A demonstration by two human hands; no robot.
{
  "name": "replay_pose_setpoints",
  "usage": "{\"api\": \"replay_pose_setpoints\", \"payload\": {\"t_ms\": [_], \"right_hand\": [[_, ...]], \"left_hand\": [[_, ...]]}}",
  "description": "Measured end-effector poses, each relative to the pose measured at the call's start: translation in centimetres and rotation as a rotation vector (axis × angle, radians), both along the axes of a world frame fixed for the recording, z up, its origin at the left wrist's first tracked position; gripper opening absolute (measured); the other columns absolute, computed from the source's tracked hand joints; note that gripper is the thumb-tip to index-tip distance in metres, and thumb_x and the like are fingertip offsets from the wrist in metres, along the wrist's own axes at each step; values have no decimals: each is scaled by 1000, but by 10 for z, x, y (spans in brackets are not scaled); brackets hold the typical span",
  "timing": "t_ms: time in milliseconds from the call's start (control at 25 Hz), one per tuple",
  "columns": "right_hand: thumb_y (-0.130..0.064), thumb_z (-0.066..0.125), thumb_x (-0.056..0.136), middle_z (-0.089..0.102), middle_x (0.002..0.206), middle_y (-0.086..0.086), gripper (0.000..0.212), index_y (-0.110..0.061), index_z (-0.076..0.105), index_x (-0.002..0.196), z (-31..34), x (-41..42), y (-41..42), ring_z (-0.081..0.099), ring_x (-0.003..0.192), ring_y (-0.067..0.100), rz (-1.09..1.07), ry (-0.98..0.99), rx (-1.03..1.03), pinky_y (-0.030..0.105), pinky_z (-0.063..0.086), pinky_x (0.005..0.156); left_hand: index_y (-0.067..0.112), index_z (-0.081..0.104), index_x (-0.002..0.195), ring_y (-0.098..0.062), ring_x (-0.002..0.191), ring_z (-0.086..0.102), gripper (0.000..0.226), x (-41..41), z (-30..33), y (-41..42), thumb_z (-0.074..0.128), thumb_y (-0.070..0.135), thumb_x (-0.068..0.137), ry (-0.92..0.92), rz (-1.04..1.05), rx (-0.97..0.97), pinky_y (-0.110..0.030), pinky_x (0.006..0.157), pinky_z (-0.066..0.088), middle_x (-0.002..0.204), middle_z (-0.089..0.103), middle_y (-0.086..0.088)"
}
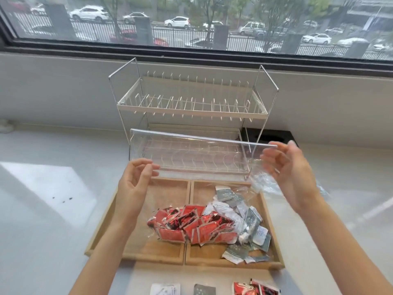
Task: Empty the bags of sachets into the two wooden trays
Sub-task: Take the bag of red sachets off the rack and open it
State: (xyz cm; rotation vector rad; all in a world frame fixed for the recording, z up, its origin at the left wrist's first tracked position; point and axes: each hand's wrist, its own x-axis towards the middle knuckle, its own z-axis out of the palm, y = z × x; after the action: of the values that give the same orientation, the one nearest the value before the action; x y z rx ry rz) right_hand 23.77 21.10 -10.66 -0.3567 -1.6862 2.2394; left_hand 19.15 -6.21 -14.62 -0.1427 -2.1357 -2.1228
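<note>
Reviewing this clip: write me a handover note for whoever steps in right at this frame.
Left hand: pinching one corner of the clear bag, held up over the trays.
Right hand: gripping the bag's other end.
Red sachets: piled across the divide between the left tray and right tray.
Grey-white sachets: in the right tray.
Loose sachets lie on the counter in front.
Done: this bag looks emptied.
Left: set the bag aside, tidy the red pile, deal with the strays.
</note>
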Motion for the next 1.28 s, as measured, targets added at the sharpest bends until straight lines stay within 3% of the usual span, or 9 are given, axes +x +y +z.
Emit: {"api": "replay_pose_setpoints", "payload": {"t_ms": [80, 200, 440, 600, 720, 840, 960, 1080, 1280], "right_hand": [[-27, 31, 97, 70, 61, -9, 32, -21, 60, 84, 28, -10, 11, 64, 64, 3, -42, 22, 42, 20, 50, 69], [-19, 33, 97, 70, 71, -9, 31, -24, 62, 87, 72, -25, 6, 66, 70, 2, 73, 23, 380, 20, 51, 75], [-20, 33, 98, 68, 102, -6, 31, -17, 61, 113, 92, -57, -70, 64, 94, 5, 890, -218, 1121, 24, 49, 90], [-22, 25, 99, 67, 111, 6, 37, -16, 61, 101, 73, -70, -98, 64, 96, 13, 1256, -345, 941, 27, 50, 91], [-30, 29, 98, 67, 98, -2, 37, -18, 63, 94, 66, -76, -97, 63, 78, 4, 1297, -389, 795, 20, 51, 77], [-23, 39, 96, 65, 93, 0, 35, 1, 60, 110, 59, -80, -91, 53, 71, 6, 1280, -389, 729, 17, 46, 66], [-15, 45, 93, 57, 97, 11, 32, 4, 55, 117, 53, -77, -85, 53, 69, 7, 1333, -388, 654, 15, 47, 63], [-15, 44, 94, 58, 93, 3, 35, 3, 51, 122, 51, -74, -88, 57, 63, 1, 1363, -392, 637, 16, 47, 64], [-17, 46, 93, 59, 93, 4, 24, -14, 62, 111, 50, -70, -93, 51, 81, 14, 1349, -344, 600, 17, 51, 69]], "left_hand": [[31, 56, 84, 1, 73, 62, 6, 0, 6, -1, 51, 33, 82, 54, -1, -1, -23, 79, 48, 74, 69, 18], [27, 58, 82, 3, 72, 61, 16, 1, 15, 2, 47, 19, 91, 127, -29, -15, -10, 72, 47, 71, 69, 18], [25, 60, 81, 4, 72, 61, 17, 11, 28, 12, 50, 12, 87, 189, -172, -51, -7, 67, 44, 73, 68, 18], [31, 66, 80, 0, 81, 61, 12, 15, 31, 11, 55, 26, 79, 198, -207, -81, -11, 71, 46, 87, 68, 4], [36, 68, 78, 0, 82, 59, 11, 14, 30, 8, 61, 29, 77, 201, -210, -123, -12, 69, 48, 93, 60, -2], [30, 69, 82, -10, 83, 61, 9, 15, 29, 8, 65, 32, 75, 198, -242, -146, -13, 69, 48, 92, 59, -3], [27, 57, 92, -14, 80, 65, 33, 16, 26, 10, 72, 43, 67, 138, -226, -128, -22, 70, 52, 89, 61, -1], [32, 47, 90, -11, 78, 64, 63, 14, 19, 9, 72, 67, 44, 18, -181, -133, -29, 75, 51, 85, 59, 6], [26, 48, 82, -6, 72, 63, 72, 15, 16, 8, 64, 79, 35, -55, -167, -150, -25, 65, 49, 85, 64, 1]]}}
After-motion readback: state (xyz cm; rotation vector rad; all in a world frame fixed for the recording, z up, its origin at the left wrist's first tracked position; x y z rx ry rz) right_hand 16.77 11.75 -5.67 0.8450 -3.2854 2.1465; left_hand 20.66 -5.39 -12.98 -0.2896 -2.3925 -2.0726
